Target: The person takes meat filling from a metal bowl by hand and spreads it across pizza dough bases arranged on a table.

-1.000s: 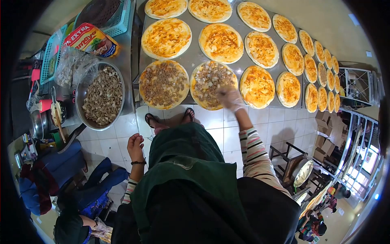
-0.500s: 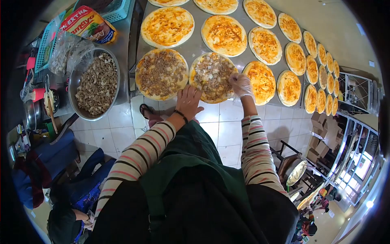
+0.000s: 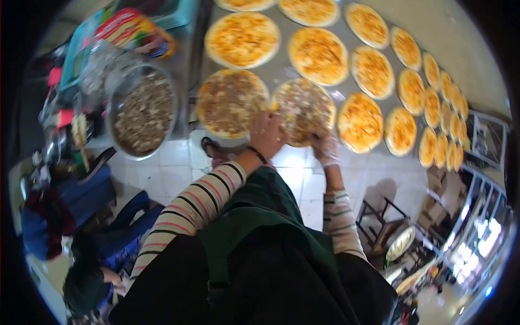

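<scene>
A round flat pizza [image 3: 303, 105] topped with crumbled brown meat and pale chunks lies at the table's near edge. My left hand [image 3: 266, 135], bare with a dark bracelet, rests at its left edge, fingers laid out toward the crust. My right hand [image 3: 325, 146], in a clear plastic glove, touches the lower right of the topping; blur hides how its fingers are closed. Left of my left hand lies a second meat-topped pizza [image 3: 230, 103]. Farther left, a metal bowl [image 3: 112, 116] holds more of the crumbled meat mix.
Several sauce-covered pizza bases [image 3: 361, 123] stand in rows on the metal table [image 3: 338, 91]. A red and yellow pouch [image 3: 132, 30], a plastic bag [image 3: 100, 70] and a teal basket [image 3: 76, 59] lie beyond the bowl. Another person [image 3: 89, 281] is at the lower left.
The view has shifted, so the table appears lower and farther right. My right hand has moved from the pizza's right edge to its near lower side. My left hand stays by the left edge.
</scene>
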`<act>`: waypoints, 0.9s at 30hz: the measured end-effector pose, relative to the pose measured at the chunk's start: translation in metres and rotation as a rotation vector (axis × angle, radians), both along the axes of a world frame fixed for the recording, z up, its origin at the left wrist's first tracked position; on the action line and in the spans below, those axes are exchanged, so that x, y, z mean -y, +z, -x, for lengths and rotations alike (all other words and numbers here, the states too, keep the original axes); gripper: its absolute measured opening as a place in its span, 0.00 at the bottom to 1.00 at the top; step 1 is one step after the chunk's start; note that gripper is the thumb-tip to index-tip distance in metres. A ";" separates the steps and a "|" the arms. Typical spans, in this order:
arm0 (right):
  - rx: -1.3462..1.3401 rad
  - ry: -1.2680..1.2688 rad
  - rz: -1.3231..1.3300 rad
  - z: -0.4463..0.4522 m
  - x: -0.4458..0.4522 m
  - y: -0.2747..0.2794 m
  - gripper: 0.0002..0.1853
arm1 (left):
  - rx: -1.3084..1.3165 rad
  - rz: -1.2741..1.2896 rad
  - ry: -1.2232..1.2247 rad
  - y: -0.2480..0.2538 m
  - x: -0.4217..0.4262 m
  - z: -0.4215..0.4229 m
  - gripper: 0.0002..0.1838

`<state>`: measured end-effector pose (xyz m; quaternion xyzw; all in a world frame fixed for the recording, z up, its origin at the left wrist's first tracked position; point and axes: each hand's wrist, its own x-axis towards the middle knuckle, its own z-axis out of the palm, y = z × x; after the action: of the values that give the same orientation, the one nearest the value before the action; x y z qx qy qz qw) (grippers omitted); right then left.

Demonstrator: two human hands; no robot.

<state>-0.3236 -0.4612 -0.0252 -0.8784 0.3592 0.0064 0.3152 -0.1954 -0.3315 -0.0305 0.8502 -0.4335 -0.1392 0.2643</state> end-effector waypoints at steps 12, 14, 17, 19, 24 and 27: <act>0.439 0.926 -0.129 -0.274 -0.175 0.107 0.16 | 0.371 0.371 1.099 0.045 -0.234 -0.100 0.29; 0.241 0.972 -0.045 -0.319 -0.219 0.092 0.21 | 0.382 0.316 1.176 0.038 -0.261 -0.132 0.26; 0.082 0.943 0.048 -0.356 -0.279 0.072 0.23 | 0.311 0.424 1.233 0.016 -0.273 -0.172 0.25; 0.034 0.918 0.121 -0.354 -0.291 0.059 0.22 | 0.240 0.503 1.258 0.010 -0.271 -0.183 0.25; -0.032 1.055 0.031 -0.329 -0.282 0.059 0.15 | 0.226 0.527 1.127 0.019 -0.273 -0.185 0.26; -0.134 0.902 -0.131 -0.341 -0.273 0.056 0.11 | 0.262 0.378 1.123 0.042 -0.269 -0.186 0.24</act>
<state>0.0174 -0.1887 0.0305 -0.9229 -0.0407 0.2224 0.3118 -0.0091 -0.0624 0.0111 0.8974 0.0353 0.2067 0.3882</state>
